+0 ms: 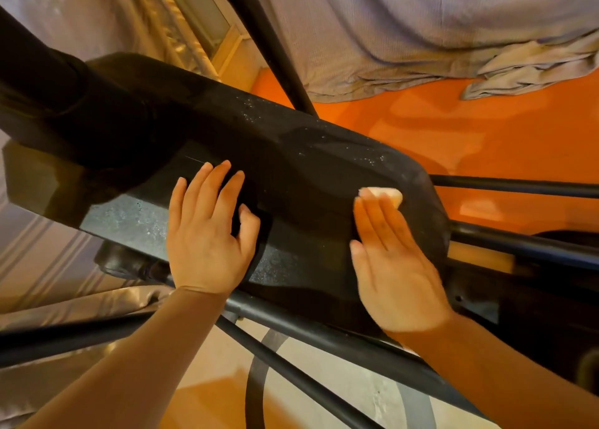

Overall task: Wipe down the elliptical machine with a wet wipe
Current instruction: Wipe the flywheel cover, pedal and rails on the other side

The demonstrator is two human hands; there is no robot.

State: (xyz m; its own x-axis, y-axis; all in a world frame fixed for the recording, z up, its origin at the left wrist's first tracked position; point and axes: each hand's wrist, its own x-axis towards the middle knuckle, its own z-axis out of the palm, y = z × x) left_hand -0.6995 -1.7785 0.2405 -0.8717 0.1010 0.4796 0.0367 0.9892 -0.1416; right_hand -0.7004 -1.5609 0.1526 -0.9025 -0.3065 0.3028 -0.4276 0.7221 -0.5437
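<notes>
- Left hand (207, 234): flat on the near face of the elliptical machine's black housing (291, 156), fingers straight and a little spread, thumb apart. Holds nothing; judged to be bracing.
- Housing: hard, textured black shell; pale specks along the top edge, dust or droplets, cannot tell which. Judged stiff and heavy, will not shift under wiping pressure. No need to grip it; steady with a flat palm.
- Right hand (389, 260): fingers straight and together, pressing the wet wipe (387, 194) against the housing's rounded right end. Hands well apart.
- Wet wipe: small pale wad, mostly hidden under the fingertips. Judged soft, light, limp, likely slick when damp; best kept pinned under flat fingers.
- Count: two hands, one wipe, one housing; several black frame tubes (518, 187), exact number not clear.
- Orange floor (486, 130) behind.
</notes>
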